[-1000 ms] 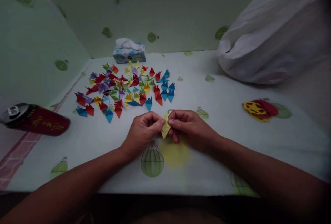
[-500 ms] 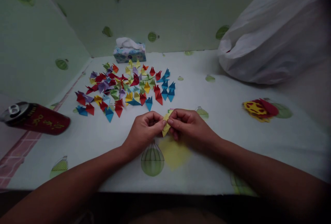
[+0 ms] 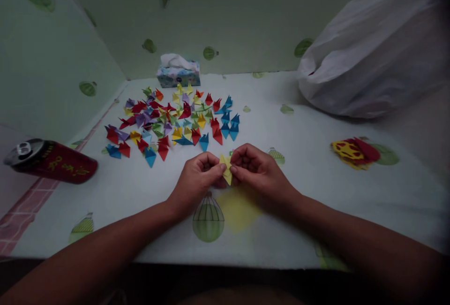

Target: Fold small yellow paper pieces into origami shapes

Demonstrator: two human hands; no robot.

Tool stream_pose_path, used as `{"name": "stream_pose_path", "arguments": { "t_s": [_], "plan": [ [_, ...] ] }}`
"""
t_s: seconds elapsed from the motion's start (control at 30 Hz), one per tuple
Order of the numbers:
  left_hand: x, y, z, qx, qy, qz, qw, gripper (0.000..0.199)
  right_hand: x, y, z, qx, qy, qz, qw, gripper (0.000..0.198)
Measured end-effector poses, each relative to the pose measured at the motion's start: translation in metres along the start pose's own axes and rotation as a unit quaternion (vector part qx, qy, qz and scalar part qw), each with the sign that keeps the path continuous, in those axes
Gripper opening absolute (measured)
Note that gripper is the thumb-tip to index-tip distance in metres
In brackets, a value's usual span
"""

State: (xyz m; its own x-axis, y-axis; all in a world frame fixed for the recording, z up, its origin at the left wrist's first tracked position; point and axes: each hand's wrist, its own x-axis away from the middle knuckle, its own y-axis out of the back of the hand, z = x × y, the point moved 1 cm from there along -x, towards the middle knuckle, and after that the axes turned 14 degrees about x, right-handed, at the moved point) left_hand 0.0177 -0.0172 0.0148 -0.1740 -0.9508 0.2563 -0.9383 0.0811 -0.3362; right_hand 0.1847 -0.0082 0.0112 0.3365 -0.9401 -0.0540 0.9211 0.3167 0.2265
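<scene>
Between my two hands is a small piece of folded yellow paper (image 3: 227, 170), its pointed end facing down toward me. My left hand (image 3: 202, 173) pinches its left side between thumb and fingers. On the other side my right hand (image 3: 258, 169) grips it the same way, thumb in front and fingers curled behind. Below the hands a flat yellow paper sheet (image 3: 239, 209) lies on the table, partly covered by the right hand and wrist. Beyond the hands, several folded paper cranes (image 3: 163, 148) in red, blue, yellow, green and purple spread across the table.
A tissue box (image 3: 178, 75) stands against the back wall. At the left is a dark red drink can (image 3: 52, 160). A white plastic bag (image 3: 358, 75) bulges at the back right, with red and yellow cut-out pieces (image 3: 355, 152) in front of it on the patterned tablecloth (image 3: 298, 131).
The folded yellow paper has turned more upright between my fingers and shows more of its front. My hands stay in nearly the same place; the whole view has shifted slightly.
</scene>
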Motion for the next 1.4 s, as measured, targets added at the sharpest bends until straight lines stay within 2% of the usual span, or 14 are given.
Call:
{"name": "stream_pose_path", "arguments": {
  "t_s": [0.2,0.33,0.53,0.73,1.07,1.27,1.4],
  "plan": [
    [-0.0013,0.0009,0.0032,0.047,0.000,0.012,0.999,0.023,-0.0013,-0.0010,-0.0002,-0.045,-0.012,0.016,0.999,0.019],
    [-0.0016,0.0009,0.0036,0.046,0.008,0.029,0.998,0.024,-0.0006,-0.0010,-0.0003,-0.032,-0.027,0.005,0.999,0.016],
    [-0.0022,-0.0001,0.0005,0.051,-0.017,0.025,0.998,0.023,0.0003,-0.0002,-0.0004,-0.022,-0.043,0.006,0.999,0.011],
    [-0.0028,0.0016,-0.0020,0.042,-0.019,0.028,0.999,0.019,0.0023,0.0003,0.0029,0.002,0.000,0.006,1.000,0.010],
    [-0.0032,0.0026,-0.0023,0.038,-0.034,0.026,0.998,0.016,0.0032,-0.0008,0.0007,0.041,0.017,-0.008,0.999,0.011],
    [-0.0030,0.0034,-0.0015,0.042,-0.034,0.027,0.998,0.017,0.0047,0.0012,0.0022,0.108,0.057,-0.027,0.992,0.007],
    [-0.0026,0.0041,-0.0003,0.041,-0.033,0.029,0.998,0.018,0.0061,0.0018,0.0061,0.186,0.117,-0.053,0.974,0.008]
  ]
}}
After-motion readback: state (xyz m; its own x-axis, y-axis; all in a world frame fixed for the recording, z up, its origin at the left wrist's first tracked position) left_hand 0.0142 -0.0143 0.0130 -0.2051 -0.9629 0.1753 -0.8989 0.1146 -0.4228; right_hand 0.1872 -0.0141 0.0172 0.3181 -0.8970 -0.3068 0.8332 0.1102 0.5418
